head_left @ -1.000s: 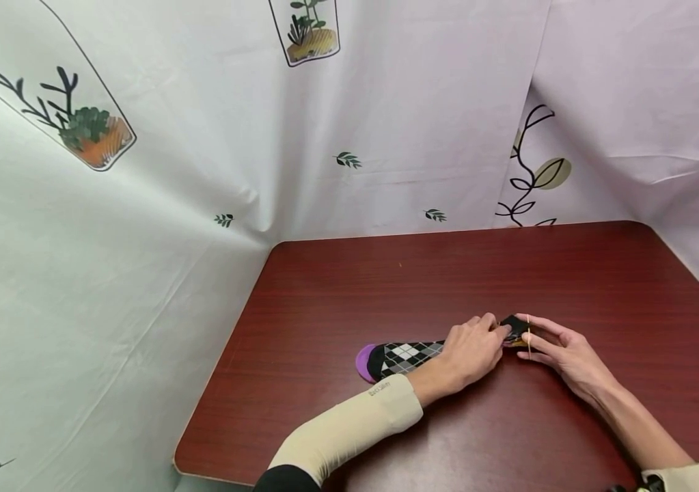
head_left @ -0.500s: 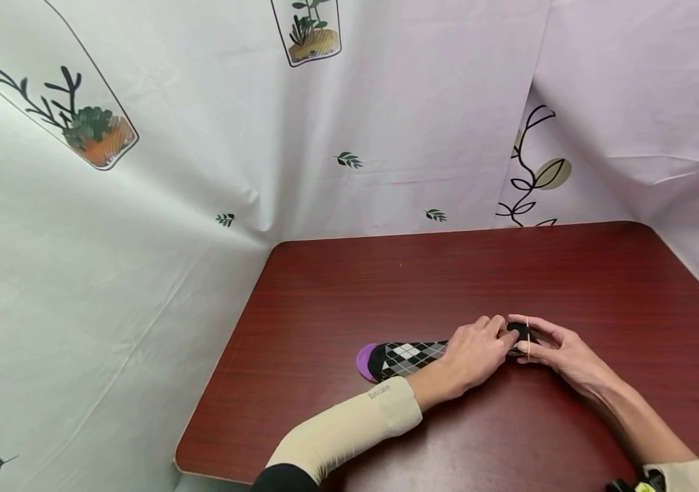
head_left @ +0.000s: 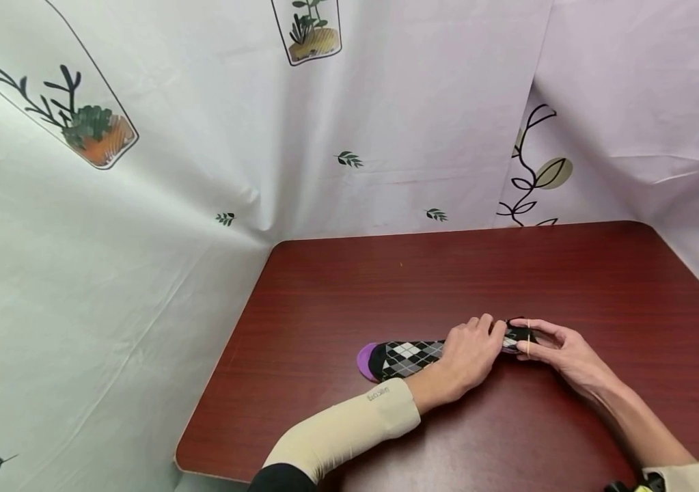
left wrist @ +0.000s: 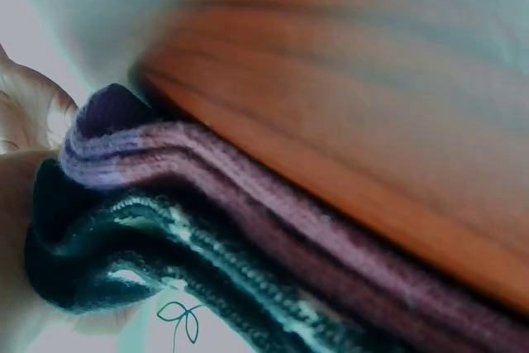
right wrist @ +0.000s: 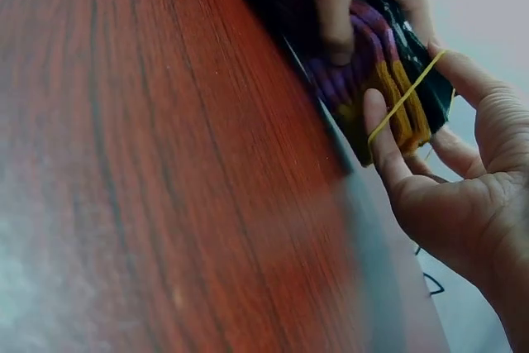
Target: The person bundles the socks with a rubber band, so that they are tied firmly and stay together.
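Observation:
A stack of folded or layered socks lies on the table, a black-grey argyle sock (head_left: 410,357) on top and a purple sock (head_left: 365,362) showing under its left end. My left hand (head_left: 471,352) grips the stack near its right end. A thin yellow rubber band (right wrist: 405,101) is stretched between the thumb and fingers of my right hand (head_left: 567,355), crossing the stack's end. In the right wrist view, purple and mustard knit layers (right wrist: 395,80) sit between those fingers. The left wrist view shows the dark sock (left wrist: 91,262) beside the pinkish-purple layers (left wrist: 207,159).
The reddish-brown wooden table (head_left: 337,294) has rounded corners and reaches back to a white curtain (head_left: 386,123) printed with plants. Another curtain stretch hangs along the left side.
The left fingers first shift right toward the band at the stack's end, then draw back slightly, uncovering argyle pattern there. My right hand keeps the band stretched, moving little.

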Tool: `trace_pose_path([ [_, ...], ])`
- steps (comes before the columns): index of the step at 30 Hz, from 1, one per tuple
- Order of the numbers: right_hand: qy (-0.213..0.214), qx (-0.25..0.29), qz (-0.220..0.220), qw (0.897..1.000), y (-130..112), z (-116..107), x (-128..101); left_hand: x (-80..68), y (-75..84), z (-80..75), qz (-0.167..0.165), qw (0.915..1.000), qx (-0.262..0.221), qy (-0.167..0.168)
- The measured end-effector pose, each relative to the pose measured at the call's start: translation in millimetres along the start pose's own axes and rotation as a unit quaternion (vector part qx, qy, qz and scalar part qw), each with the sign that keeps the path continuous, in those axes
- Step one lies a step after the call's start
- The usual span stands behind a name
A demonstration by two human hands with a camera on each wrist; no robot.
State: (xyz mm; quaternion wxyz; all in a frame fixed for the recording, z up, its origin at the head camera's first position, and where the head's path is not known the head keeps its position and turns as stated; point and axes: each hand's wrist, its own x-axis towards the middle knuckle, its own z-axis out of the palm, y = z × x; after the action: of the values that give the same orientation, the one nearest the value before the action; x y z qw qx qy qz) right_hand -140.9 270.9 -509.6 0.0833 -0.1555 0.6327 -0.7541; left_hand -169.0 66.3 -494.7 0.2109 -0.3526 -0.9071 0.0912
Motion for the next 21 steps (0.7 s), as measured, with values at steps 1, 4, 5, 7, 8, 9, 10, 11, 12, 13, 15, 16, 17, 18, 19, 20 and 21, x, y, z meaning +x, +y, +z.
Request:
trace_pose_path([
  [1, -0.001, -0.001, 0.000, 1.000, 0.1, -0.2, -0.5, 0.3, -0.7, 0.1, -0.005, 1.0000, -0.004, 0.000],
  [4, 0.000, 0.006, -0.008, 1.000, -0.6, -1.4, -2.5, 1.1, -3.0, -0.4, -0.014, 0.9997, -0.018, 0.005],
  [5, 0.003, 0.010, -0.012, 1.000, -1.3, -2.3, -3.4, 1.2, -3.8, -0.7, -0.014, 0.9996, -0.024, 0.008],
  [7, 0.011, 0.019, -0.018, 1.000, -3.2, -4.1, -5.3, 1.3, -5.1, -1.2, -0.010, 0.9993, -0.033, 0.015],
  [8, 0.018, 0.024, -0.018, 0.999, -4.3, -5.0, -6.3, 1.1, -5.7, -1.6, -0.007, 0.9992, -0.035, 0.016],
  [9, 0.024, 0.026, -0.017, 0.999, -5.4, -5.9, -7.2, 0.9, -6.1, -1.9, -0.004, 0.9993, -0.036, 0.014],
  [10, 0.029, 0.029, -0.015, 0.999, -6.5, -6.7, -8.0, 0.6, -6.5, -2.1, -0.001, 0.9993, -0.036, 0.011],
  [11, 0.029, 0.033, -0.012, 0.999, -7.2, -7.4, -8.4, 0.3, -6.7, -2.4, 0.002, 0.9994, -0.033, 0.006],
  [12, 0.026, 0.037, -0.009, 0.999, -7.7, -7.6, -8.7, 0.0, -6.8, -2.6, 0.004, 0.9995, -0.032, 0.000],
  [13, 0.022, 0.040, -0.007, 0.999, -7.5, -7.7, -8.6, -0.2, -6.8, -3.1, 0.006, 0.9995, -0.029, -0.007],
  [15, 0.013, 0.048, -0.006, 0.999, -6.5, -6.4, -7.6, -0.5, -6.7, -4.1, 0.010, 0.9994, -0.023, -0.023],
  [16, 0.007, 0.055, -0.005, 0.998, -5.3, -5.6, -6.7, -0.7, -6.5, -4.7, 0.013, 0.9993, -0.019, -0.028],
  [17, 0.002, 0.059, -0.005, 0.998, -3.8, -4.4, -5.5, -0.8, -6.3, -5.7, 0.016, 0.9992, -0.016, -0.033],
  [18, 0.001, 0.057, -0.005, 0.998, -2.7, -2.9, -4.3, -0.9, -5.8, -6.5, 0.019, 0.9990, -0.013, -0.037],
  [19, 0.002, 0.053, -0.004, 0.999, -1.9, -1.6, -3.3, -0.8, -5.6, -7.5, 0.023, 0.9989, -0.010, -0.040],
  [20, 0.005, 0.051, -0.001, 0.999, -1.3, -0.1, -2.2, -0.8, -5.2, -8.1, 0.027, 0.9987, -0.006, -0.042],
  [21, 0.007, 0.047, 0.002, 0.999, -0.6, 1.0, -1.1, -0.7, -4.7, -8.5, 0.030, 0.9987, -0.003, -0.042],
])
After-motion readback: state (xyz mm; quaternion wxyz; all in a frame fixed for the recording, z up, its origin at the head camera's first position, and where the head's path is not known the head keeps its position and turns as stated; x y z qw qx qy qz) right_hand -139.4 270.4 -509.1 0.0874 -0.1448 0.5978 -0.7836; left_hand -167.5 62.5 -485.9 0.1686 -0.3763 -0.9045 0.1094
